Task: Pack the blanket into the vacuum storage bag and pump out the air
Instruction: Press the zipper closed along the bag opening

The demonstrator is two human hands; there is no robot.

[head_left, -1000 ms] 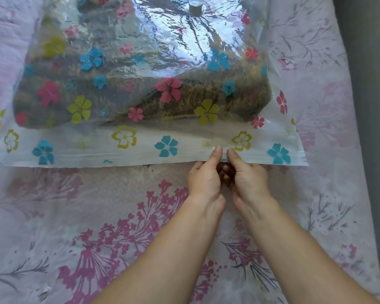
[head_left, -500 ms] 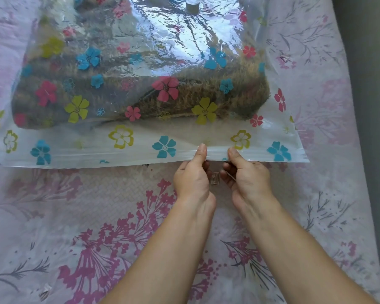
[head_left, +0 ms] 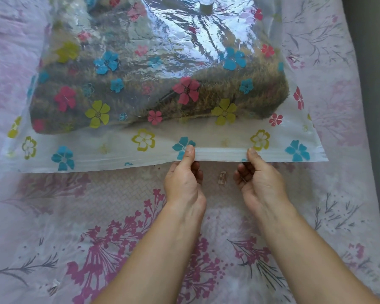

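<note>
A clear vacuum storage bag (head_left: pixel 110 150) printed with coloured flowers lies on the bed. A brown fuzzy blanket (head_left: pixel 246 93) fills it. A round valve cap (head_left: pixel 205 4) sits on the bag's top at the far edge. My left hand (head_left: pixel 183 178) pinches the bag's near zip edge (head_left: pixel 221 155), thumb on top. My right hand (head_left: pixel 258 178) pinches the same edge a little further right. The stretch of edge between them is lifted slightly. A small clear slider clip (head_left: pixel 222 178) lies on the sheet between my hands.
The bed is covered by a pale pink sheet (head_left: pixel 97 238) with magenta flower prints. A grey wall or floor strip (head_left: pixel 373 106) runs along the right side of the bed.
My hands started together at the middle of the zip edge and have moved apart along it, the left one going left. The clip between them came into view.
</note>
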